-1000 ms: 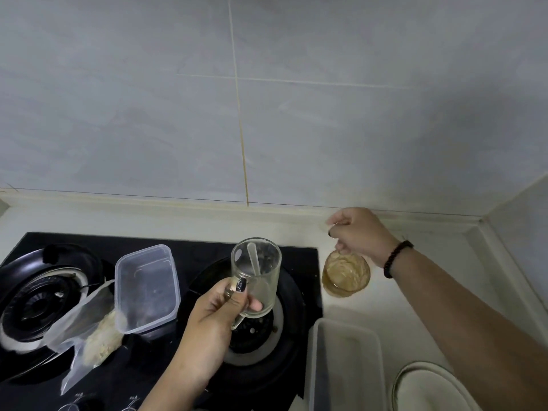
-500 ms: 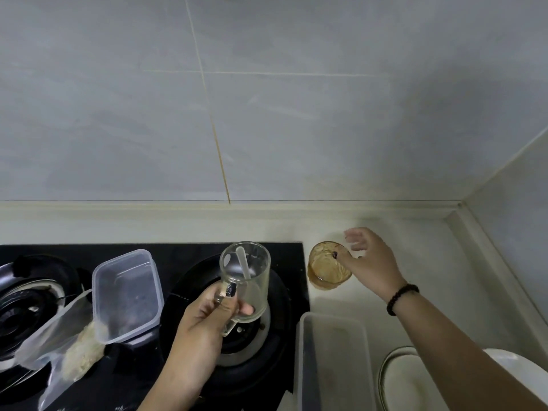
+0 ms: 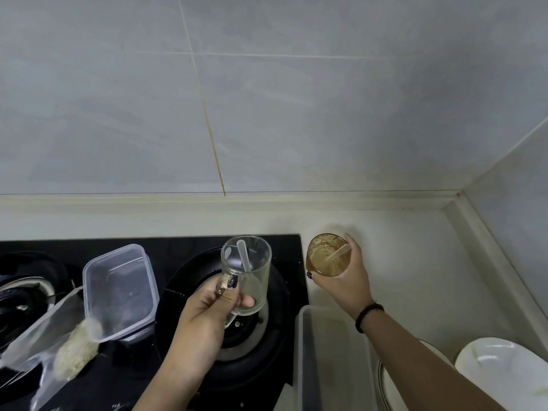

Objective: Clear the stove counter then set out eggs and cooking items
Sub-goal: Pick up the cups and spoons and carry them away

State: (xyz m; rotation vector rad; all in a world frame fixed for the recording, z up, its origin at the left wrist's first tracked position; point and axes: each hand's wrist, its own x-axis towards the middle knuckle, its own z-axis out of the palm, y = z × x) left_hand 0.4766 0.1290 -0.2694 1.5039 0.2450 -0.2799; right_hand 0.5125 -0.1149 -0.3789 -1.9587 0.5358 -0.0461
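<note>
Grey tiled wall above a pale counter (image 3: 400,232) with a black stove (image 3: 178,250). Over the stove's right burner, the left hand (image 3: 204,315) pinches a clear mug (image 3: 247,274) by its handle. Right of the stove, the right hand (image 3: 344,280) wraps an amber glass (image 3: 326,259). Best lifted straight up, kept level; the tub (image 3: 332,360) nearer the person crowds the way, while the counter corner lies open.

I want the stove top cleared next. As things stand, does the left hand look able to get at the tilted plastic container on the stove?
Probably not yet. The left hand is beside the plastic container with nothing between them, but its grip is full with the clear glass mug.
</note>
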